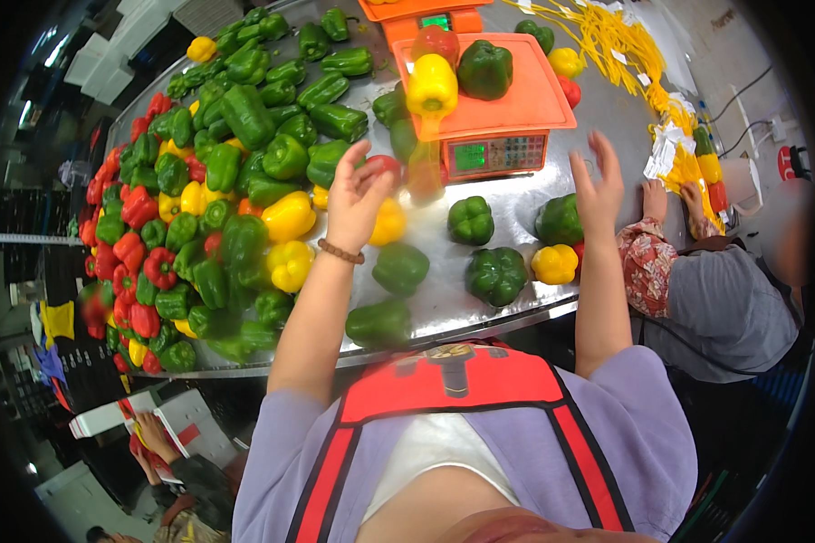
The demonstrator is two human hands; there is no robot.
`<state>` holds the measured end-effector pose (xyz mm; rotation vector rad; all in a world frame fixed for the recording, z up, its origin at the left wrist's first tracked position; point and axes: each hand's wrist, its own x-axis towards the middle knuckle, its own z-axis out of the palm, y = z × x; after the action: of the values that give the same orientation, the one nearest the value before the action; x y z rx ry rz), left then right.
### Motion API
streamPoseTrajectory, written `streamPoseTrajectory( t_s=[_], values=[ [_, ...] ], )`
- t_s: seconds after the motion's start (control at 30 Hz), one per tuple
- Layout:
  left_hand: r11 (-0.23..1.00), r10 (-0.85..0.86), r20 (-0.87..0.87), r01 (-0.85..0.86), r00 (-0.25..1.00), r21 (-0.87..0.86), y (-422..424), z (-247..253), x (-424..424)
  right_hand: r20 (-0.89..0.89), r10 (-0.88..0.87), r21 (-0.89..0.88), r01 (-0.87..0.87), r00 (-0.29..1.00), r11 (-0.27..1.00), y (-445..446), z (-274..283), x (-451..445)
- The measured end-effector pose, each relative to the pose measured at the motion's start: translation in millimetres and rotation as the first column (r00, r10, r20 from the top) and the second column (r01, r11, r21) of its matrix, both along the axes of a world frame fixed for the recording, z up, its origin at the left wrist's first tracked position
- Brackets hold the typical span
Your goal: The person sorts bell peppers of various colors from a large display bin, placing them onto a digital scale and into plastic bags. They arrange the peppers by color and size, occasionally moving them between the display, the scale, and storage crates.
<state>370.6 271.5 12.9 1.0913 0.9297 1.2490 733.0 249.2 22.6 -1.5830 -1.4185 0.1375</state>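
My left hand (pixel 361 193), a brown bead bracelet (pixel 340 252) on its wrist, is raised with fingers apart. Just beyond its fingertips is a red bell pepper (pixel 385 168); I cannot tell whether they touch. To the right, my right hand (pixel 599 183) is up too, holding nothing, near the side of an orange digital scale (pixel 496 155). On the scale's tray (pixel 536 108) lie a red pepper (pixel 435 43), a yellow pepper (pixel 432 88) and a green pepper (pixel 485 69). A blurred yellow strip, seemingly netting (pixel 426 159), hangs over the tray's front.
A large heap of mixed peppers (pixel 176 234) covers the left of the metal table (pixel 441 298). Loose green peppers (pixel 496 277) and a yellow pepper (pixel 555 264) lie near the front edge. A co-worker (pixel 720 305) touches yellow net bags (pixel 659 102) at right. Another scale (pixel 435 24) stands behind.
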Motion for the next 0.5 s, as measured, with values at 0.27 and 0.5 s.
streamPoseTrajectory(
  t_s=[0.27, 0.5],
  values=[
    [0.743, -0.527, -0.471, 0.652, 0.708, 0.149, 6, 2, 131, 0.099, -0.306, -0.32, 0.321, 0.947, 0.891, -204, -81, -1],
    [0.566, -0.355, -0.923, 0.82, 0.147, -0.087, 22, -22, 239, 0.309, -0.319, -0.412, 0.428, 0.896, 0.804, -188, -108, -11]
  ],
)
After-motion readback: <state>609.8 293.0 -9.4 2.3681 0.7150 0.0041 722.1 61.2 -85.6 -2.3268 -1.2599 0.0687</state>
